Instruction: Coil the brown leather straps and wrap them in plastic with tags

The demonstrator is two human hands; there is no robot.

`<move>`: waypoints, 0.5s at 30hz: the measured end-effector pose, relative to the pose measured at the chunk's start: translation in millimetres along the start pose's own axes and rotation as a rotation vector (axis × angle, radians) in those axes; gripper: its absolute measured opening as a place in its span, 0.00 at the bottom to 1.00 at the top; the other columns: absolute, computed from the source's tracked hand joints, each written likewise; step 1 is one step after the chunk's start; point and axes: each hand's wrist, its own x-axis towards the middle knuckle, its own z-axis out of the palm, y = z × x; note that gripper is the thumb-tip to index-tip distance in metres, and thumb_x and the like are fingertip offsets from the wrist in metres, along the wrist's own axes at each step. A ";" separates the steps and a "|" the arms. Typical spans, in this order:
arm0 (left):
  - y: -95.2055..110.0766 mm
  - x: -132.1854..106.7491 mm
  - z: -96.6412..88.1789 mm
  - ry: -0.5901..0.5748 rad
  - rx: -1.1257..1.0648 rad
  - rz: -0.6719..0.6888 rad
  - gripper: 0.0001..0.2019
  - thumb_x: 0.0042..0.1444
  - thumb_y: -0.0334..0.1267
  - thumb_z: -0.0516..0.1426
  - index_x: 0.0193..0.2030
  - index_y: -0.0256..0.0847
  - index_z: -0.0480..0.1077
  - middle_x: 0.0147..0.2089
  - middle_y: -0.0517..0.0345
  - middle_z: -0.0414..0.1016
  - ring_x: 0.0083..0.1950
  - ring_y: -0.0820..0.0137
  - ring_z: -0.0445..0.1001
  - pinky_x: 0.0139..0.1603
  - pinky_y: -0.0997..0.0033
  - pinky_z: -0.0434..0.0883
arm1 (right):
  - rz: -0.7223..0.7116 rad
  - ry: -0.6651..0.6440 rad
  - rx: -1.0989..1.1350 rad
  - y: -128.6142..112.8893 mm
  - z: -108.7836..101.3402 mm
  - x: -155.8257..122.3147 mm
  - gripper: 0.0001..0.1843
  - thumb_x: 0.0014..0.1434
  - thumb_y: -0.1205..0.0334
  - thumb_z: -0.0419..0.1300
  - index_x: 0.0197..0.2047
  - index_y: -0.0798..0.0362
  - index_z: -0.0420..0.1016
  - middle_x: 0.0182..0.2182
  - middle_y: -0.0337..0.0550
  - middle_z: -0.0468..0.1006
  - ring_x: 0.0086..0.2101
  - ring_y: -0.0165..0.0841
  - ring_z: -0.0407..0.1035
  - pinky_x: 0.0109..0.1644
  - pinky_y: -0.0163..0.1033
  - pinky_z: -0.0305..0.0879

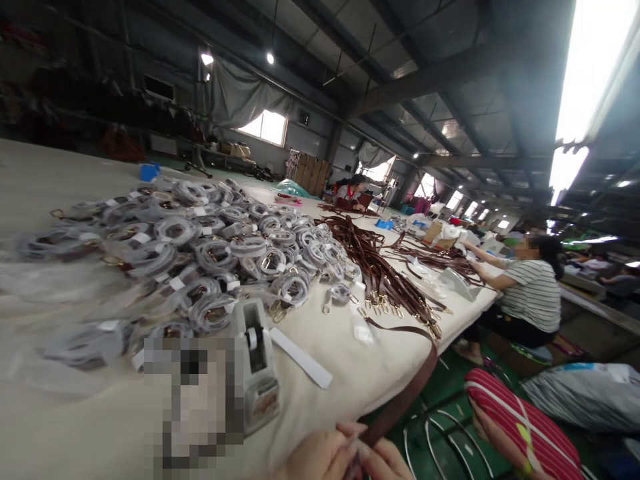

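Observation:
At the bottom edge of the view my left hand (320, 455) and my right hand (384, 461) meet, fingers pinched together on a brown leather strap (417, 383). From my hands the strap rises over the table's edge, and its far end with a gold clasp lies on the cloth. The part between my fingertips is partly hidden. A pile of brown straps (385, 267) with gold clasps lies beyond. To the left of it spreads a heap of coiled straps in clear plastic wrap (250, 247). A grey tape dispenser (257, 373) stands nearer, beside white paper strips (303, 360).
The cloth-covered table (345, 373) has its edge just right of my hands. A co-worker in a striped shirt (533, 293) sits along the right side; another person (353, 193) is at the far end. A red striped cushion (523, 423) and metal rings (447, 443) are at lower right.

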 end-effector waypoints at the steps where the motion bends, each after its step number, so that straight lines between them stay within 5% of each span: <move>1: 2.3 -2.4 1.7 0.004 0.055 -0.012 0.36 0.59 0.70 0.38 0.31 0.41 0.71 0.24 0.59 0.66 0.27 0.70 0.66 0.29 0.70 0.62 | 0.014 -0.003 0.032 -2.0 2.3 -0.3 0.16 0.42 0.52 0.75 0.38 0.41 0.85 0.37 0.42 0.85 0.42 0.48 0.78 0.45 0.49 0.75; 3: 6.0 -8.1 6.6 -0.023 0.090 -0.068 0.37 0.59 0.71 0.35 0.32 0.40 0.70 0.21 0.60 0.63 0.23 0.71 0.64 0.26 0.71 0.61 | -0.005 0.045 0.180 -16.0 -2.4 5.0 0.20 0.49 0.46 0.70 0.44 0.45 0.84 0.39 0.46 0.85 0.41 0.44 0.78 0.47 0.48 0.74; 6: 9.5 -13.8 12.2 -0.046 -0.035 -0.138 0.35 0.61 0.69 0.37 0.36 0.39 0.69 0.21 0.62 0.64 0.21 0.72 0.64 0.23 0.74 0.63 | -0.132 0.241 0.269 -40.4 -12.2 14.2 0.21 0.56 0.40 0.63 0.35 0.49 0.84 0.34 0.45 0.84 0.35 0.35 0.76 0.43 0.39 0.72; 8: 11.8 -14.4 12.1 -0.019 -0.076 -0.103 0.34 0.62 0.67 0.38 0.37 0.38 0.68 0.22 0.61 0.66 0.22 0.72 0.65 0.24 0.74 0.64 | -0.091 0.133 0.096 -43.6 -6.1 9.5 0.25 0.59 0.38 0.58 0.35 0.50 0.85 0.36 0.46 0.84 0.36 0.37 0.75 0.44 0.39 0.71; 12: 17.4 -14.4 8.5 0.009 -0.009 -0.036 0.30 0.65 0.62 0.38 0.34 0.38 0.67 0.21 0.60 0.65 0.22 0.72 0.66 0.25 0.74 0.65 | 0.183 -0.366 -0.103 -20.3 19.6 -17.1 0.23 0.63 0.42 0.56 0.46 0.50 0.82 0.26 0.42 0.81 0.29 0.36 0.73 0.38 0.41 0.70; 13: 17.7 -14.6 8.5 -0.009 0.007 -0.042 0.30 0.65 0.61 0.38 0.34 0.38 0.66 0.21 0.61 0.65 0.21 0.73 0.65 0.24 0.74 0.65 | 0.229 -0.408 -0.054 -13.7 20.3 -19.9 0.22 0.62 0.43 0.58 0.48 0.51 0.81 0.25 0.42 0.80 0.28 0.36 0.73 0.37 0.41 0.70; 15: 15.3 -14.7 10.5 -0.077 0.015 -0.084 0.29 0.66 0.60 0.38 0.35 0.38 0.67 0.20 0.62 0.64 0.20 0.73 0.65 0.23 0.75 0.65 | 0.243 -0.264 0.124 -4.9 10.7 -15.1 0.24 0.56 0.44 0.65 0.46 0.54 0.81 0.28 0.44 0.81 0.28 0.35 0.73 0.37 0.42 0.71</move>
